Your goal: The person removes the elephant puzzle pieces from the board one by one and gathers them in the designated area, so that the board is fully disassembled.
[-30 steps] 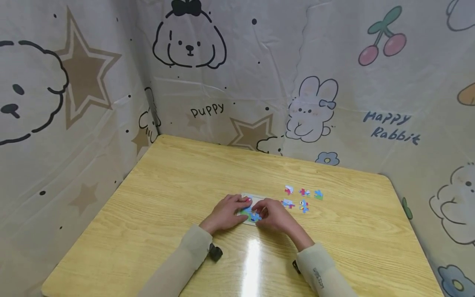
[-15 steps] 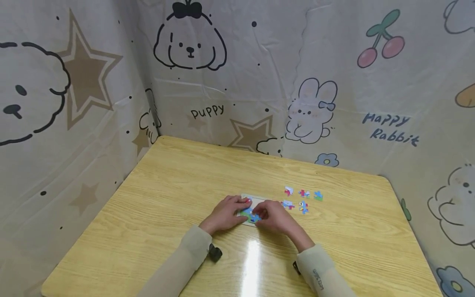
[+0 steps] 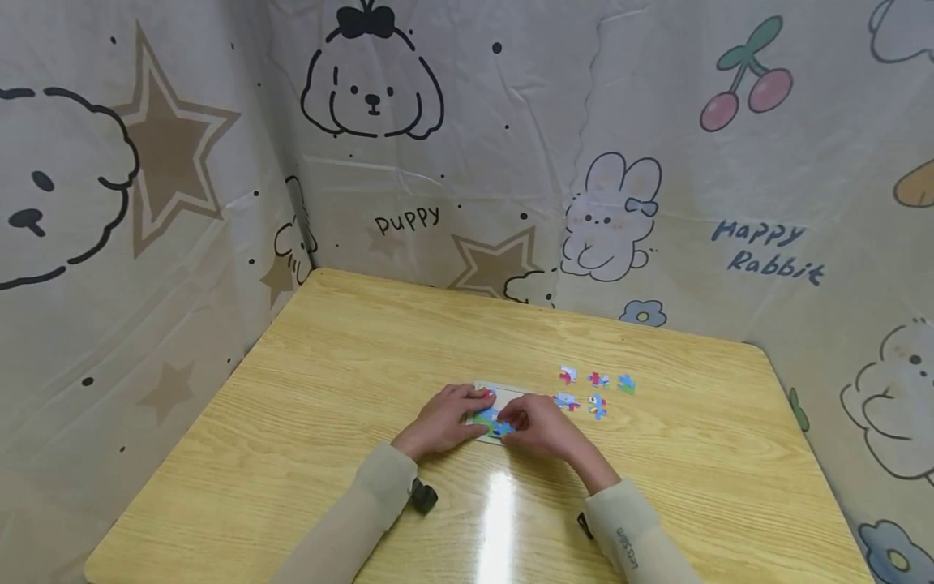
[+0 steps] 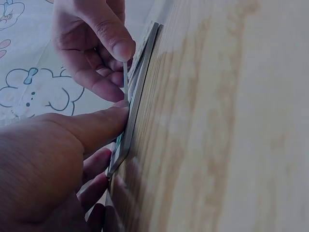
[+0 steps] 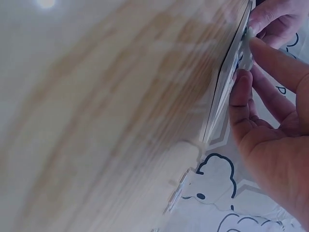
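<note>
A small puzzle board with a pale rim lies on the wooden table, its left part filled with blue and green pieces. My left hand rests over the board's left side, fingers on its upper left and thumb along the near part. Over the board's near right part, my right hand pinches a blue puzzle piece between thumb and fingers. That puzzle piece stands tilted up from the board in the left wrist view, its lower edge close to the left thumb tip. The right hand hides much of the board's right side.
Several loose puzzle pieces lie right of the board, among them a red and white piece, a blue and green piece and a blue piece. The wooden table meets a printed curtain at its back and sides.
Both hands stay nearly where they were on the board. The pinched blue puzzle piece shifts only very slightly under the right fingertips.
</note>
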Demonstrator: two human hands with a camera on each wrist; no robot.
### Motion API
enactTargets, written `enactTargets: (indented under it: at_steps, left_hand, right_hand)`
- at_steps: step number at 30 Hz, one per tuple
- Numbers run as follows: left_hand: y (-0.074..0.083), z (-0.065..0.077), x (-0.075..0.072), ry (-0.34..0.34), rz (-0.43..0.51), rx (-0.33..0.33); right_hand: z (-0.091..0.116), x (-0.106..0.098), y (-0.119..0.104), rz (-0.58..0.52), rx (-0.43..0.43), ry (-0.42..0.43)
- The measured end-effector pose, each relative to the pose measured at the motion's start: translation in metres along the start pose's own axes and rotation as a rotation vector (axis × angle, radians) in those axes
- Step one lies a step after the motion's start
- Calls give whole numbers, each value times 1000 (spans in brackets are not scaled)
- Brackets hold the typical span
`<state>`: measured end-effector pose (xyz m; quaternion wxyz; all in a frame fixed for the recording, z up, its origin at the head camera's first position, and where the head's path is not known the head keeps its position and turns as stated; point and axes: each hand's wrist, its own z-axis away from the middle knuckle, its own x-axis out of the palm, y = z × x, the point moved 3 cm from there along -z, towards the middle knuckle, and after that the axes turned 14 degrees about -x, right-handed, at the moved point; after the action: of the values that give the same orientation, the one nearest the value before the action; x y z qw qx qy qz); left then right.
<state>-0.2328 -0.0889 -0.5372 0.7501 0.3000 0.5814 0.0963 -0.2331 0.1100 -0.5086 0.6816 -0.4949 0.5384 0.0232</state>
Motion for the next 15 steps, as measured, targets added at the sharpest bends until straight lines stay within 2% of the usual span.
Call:
enactTargets:
  at_steps: [7,15]
  left_hand:
    - [1,0,0,-3,-8,-6]
    - [0,0,1,-6,-4,-15]
  right_hand:
    - [7,-9,0,1,40,35]
    - [13,-15,7,5,-9,49]
